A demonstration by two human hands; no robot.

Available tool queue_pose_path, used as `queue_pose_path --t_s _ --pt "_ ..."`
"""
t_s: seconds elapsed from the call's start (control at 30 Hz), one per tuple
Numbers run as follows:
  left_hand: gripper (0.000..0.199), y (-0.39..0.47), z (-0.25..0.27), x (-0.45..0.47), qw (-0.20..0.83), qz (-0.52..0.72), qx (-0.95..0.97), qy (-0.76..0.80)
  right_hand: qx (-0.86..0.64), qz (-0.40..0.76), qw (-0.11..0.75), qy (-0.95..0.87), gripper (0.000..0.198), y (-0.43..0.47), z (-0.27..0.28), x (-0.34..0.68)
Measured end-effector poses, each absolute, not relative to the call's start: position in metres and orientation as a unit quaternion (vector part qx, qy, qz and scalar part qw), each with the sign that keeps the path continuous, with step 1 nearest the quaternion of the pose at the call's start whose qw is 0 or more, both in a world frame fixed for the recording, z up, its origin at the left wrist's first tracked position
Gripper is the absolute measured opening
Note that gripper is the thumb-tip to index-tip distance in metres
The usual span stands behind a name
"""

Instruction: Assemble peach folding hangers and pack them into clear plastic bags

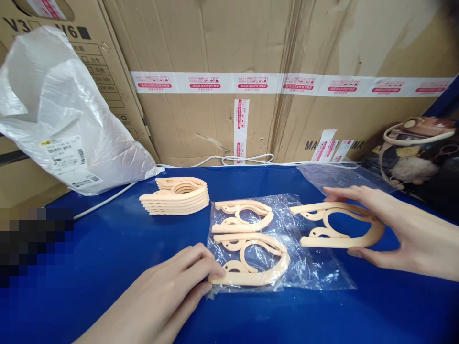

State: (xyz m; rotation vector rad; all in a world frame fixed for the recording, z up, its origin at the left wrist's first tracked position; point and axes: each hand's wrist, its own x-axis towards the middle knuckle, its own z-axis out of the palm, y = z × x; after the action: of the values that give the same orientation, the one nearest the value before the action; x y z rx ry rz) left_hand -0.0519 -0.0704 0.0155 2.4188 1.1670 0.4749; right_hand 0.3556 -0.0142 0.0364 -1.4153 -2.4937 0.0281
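Note:
Held between the spread thumb and fingers of my right hand [401, 224] is a peach-coloured folding clothes hanger [335, 242], folded up, over the right part of a clear plastic bag [315, 267]. My left hand [182, 282] is closed at the near left, its fingertips pinching the left end of the lower folding hanger [251, 278]. Just behind that one lies another folded hanger [251, 228]. Both are at the bag's left part; whether inside or on top of it I cannot tell. A neat stack of several folded hangers [175, 205] sits farther left.
A white plastic mailing bag [71, 119] with a label leans at the left. Large taped cardboard boxes [204, 124] stand behind the blue table [143, 258]. A white cable [201, 162] runs along the back. Another clear bag [322, 177] and a brown strapped item [423, 143] are at the right.

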Motion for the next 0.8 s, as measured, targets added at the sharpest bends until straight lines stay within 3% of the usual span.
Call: queue_pose_path --t_s 0.13,0.33,0.5,0.6,0.73,0.8 --pt "0.024 -0.071 0.013 -0.053 0.196 0.176 0.868 0.421 -0.443 -0.023 0.12 -0.888 0.08 -0.013 0.05 0.34" --pt "0.021 -0.071 0.011 -0.056 0.198 0.176 0.866 0.424 -0.43 0.06 0.132 -0.891 0.065 -0.007 0.058 0.328" --pt "0.021 -0.072 0.012 -0.054 0.19 0.195 0.863 0.426 -0.457 0.064 0.113 -0.88 0.062 -0.002 0.042 0.333" --pt "0.02 -0.073 0.012 -0.054 0.19 0.199 0.86 0.43 -0.51 0.137 0.117 -0.841 0.062 0.002 0.038 0.334" --pt "0.021 -0.073 0.012 -0.054 0.194 0.194 0.857 0.437 -0.554 0.263 0.085 -0.785 0.04 0.005 0.048 0.334" --pt "0.021 -0.073 0.015 -0.053 0.195 0.194 0.853 0.443 -0.554 0.285 0.09 -0.777 0.042 0.005 0.056 0.334"
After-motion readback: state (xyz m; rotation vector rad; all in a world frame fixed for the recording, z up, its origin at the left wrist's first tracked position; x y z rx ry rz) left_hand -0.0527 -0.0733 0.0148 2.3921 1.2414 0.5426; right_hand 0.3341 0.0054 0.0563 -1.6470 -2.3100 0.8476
